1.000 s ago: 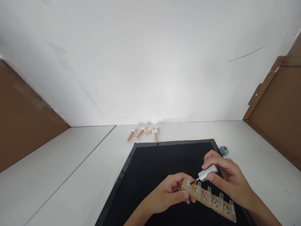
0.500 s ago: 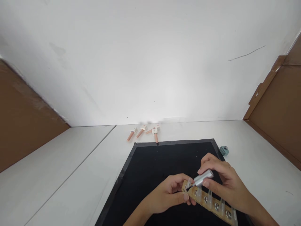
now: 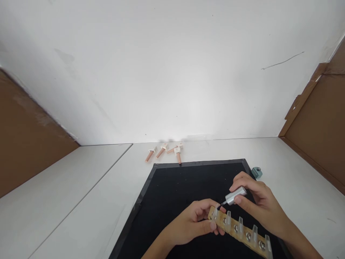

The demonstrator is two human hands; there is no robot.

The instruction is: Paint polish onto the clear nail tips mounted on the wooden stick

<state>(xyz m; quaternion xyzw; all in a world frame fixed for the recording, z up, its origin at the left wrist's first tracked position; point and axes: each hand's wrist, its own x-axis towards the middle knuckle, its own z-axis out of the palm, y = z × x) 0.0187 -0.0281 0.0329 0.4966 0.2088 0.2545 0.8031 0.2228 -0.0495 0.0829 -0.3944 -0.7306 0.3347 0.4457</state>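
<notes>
The far half of the black rectangular work mat (image 3: pixel 185 180) lies bare, open to a reach. Beyond its far edge four small pink tubes with white caps (image 3: pixel 165 151) lie in a loose row (one touching the mat's border), and a small teal bottle (image 3: pixel 257 173) stands just off its right corner. White tabletop (image 3: pixel 81 201) to the left is open; brown cardboard walls (image 3: pixel 318 133) close both sides.

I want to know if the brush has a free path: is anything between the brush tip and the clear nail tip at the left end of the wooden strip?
Nothing visible does. The brush, held by the right hand, has its dark tip right at the leftmost nail tip; the left hand grips the wooden strip from the side.
</notes>
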